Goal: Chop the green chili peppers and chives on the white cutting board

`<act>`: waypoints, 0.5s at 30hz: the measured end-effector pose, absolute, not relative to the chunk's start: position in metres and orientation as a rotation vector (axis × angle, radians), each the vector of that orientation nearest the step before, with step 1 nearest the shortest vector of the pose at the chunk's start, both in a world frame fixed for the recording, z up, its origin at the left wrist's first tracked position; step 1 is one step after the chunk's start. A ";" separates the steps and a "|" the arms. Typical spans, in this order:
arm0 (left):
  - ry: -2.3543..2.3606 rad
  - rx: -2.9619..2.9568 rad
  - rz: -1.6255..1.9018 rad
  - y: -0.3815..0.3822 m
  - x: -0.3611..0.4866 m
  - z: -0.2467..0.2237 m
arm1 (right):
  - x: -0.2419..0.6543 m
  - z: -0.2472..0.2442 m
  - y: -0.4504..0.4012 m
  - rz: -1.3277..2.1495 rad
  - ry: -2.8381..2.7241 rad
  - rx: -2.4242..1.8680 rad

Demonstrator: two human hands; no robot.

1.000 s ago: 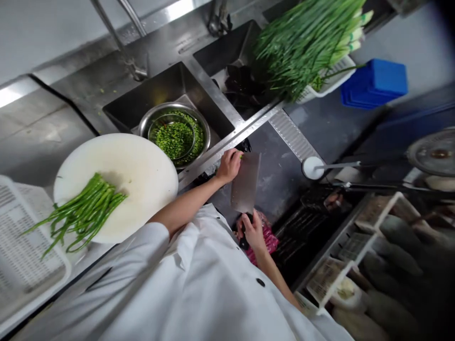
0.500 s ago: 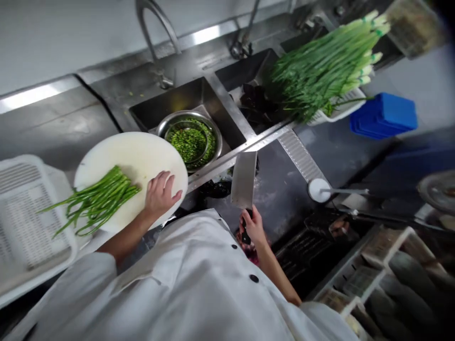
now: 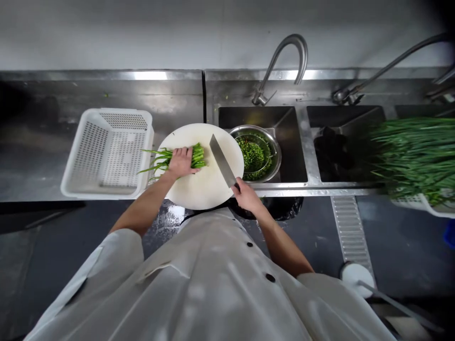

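On the round white cutting board (image 3: 202,194) lies a bunch of green stalks (image 3: 198,156), their thin ends hanging over its left edge. My left hand (image 3: 181,162) presses down on the bunch, fingers bent over the stalks near their cut ends. The handle of a wide cleaver (image 3: 222,162) is in my right hand (image 3: 246,195), at the board's right front edge. Its blade slants up and left above the board, apart from the stalks. A metal bowl (image 3: 277,163) with chopped greens (image 3: 252,155) sits right of the board, in the sink.
A white perforated basket (image 3: 122,158) stands left of the board. Behind the sink rises a curved faucet (image 3: 302,52). A second sink (image 3: 366,118) holds something dark. Long green onions (image 3: 419,156) fill a white basket (image 3: 419,202) at the right edge. A metal grate (image 3: 350,227) crosses the floor.
The view has turned left. My left hand has gone from the bare board onto the stalks. My right hand has brought the cleaver from beside the counter up over the board.
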State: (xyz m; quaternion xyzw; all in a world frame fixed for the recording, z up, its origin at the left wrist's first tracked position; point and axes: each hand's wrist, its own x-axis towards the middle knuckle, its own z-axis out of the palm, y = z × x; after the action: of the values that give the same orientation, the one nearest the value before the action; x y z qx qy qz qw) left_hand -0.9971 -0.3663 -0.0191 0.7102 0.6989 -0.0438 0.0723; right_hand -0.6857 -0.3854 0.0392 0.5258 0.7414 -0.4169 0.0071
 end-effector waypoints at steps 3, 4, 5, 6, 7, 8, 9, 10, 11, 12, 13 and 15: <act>2.057 2.146 -0.044 -0.365 -0.950 -0.022 | -0.694 0.046 -0.369 -0.871 2.383 1.550; 2.072 2.135 -0.005 -0.364 -0.937 -0.022 | -0.694 0.047 -0.366 -0.810 2.388 1.500; 2.105 2.113 0.027 -0.363 -0.926 -0.023 | -0.692 0.049 -0.362 -0.783 2.392 1.455; 2.140 2.085 0.044 -0.362 -0.918 -0.023 | -0.689 0.050 -0.360 -0.777 2.395 1.419; 2.168 2.058 0.047 -0.361 -0.914 -0.024 | -0.686 0.051 -0.359 -0.781 2.395 1.398; 2.185 2.038 0.045 -0.360 -0.911 -0.024 | -0.684 0.051 -0.359 -0.791 2.391 1.392; 2.192 2.025 0.046 -0.360 -0.910 -0.025 | -0.683 0.051 -0.360 -0.802 2.385 1.394; 2.195 2.016 0.053 -0.360 -0.910 -0.025 | -0.684 0.049 -0.363 -0.816 2.377 1.396; 2.200 2.007 0.065 -0.360 -0.910 -0.026 | -0.686 0.048 -0.366 -0.832 2.370 1.396; 2.209 1.997 0.088 -0.360 -0.910 -0.026 | -0.688 0.045 -0.370 -0.850 2.361 1.397; 2.221 1.987 0.123 -0.360 -0.909 -0.027 | -0.691 0.043 -0.373 -0.868 2.350 1.401; 2.269 1.945 0.225 -0.360 -0.907 -0.030 | -0.696 0.039 -0.378 -0.901 2.324 1.420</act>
State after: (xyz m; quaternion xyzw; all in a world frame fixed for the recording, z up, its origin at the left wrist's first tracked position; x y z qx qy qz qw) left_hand -0.9066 -0.3603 -0.0301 0.6472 0.7552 0.0748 0.0721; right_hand -0.6963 -0.3779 0.0386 0.4903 0.8026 -0.3111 0.1363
